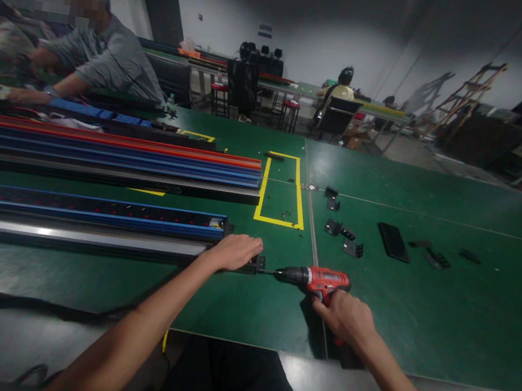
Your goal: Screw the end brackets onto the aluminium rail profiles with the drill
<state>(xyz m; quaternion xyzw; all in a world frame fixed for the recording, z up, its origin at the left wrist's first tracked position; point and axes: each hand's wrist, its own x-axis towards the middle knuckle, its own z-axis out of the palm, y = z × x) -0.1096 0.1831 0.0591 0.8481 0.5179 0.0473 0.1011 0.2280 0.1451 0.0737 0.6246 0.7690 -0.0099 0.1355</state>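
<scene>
My right hand (345, 316) is wrapped round the grip of a red and black cordless drill (330, 279), whose bit points left. The bit's tip meets, or nearly meets, a small black end piece (259, 264) at the right end of a long metal rail (84, 236). Over that same end my left hand (236, 251) is closed, its fingers curled down on the far side and partly hidden. The rail lies flat along the green table (421, 316), with a blue-edged profile (89, 207) close along its far side.
Beyond lie red, blue and silver rails (147, 160). Small black brackets (333, 226) and a black phone-like slab (393, 242) are scattered to the right. Yellow tape (279, 222) marks a rectangle. A co-worker in grey (114, 57) works at the far left.
</scene>
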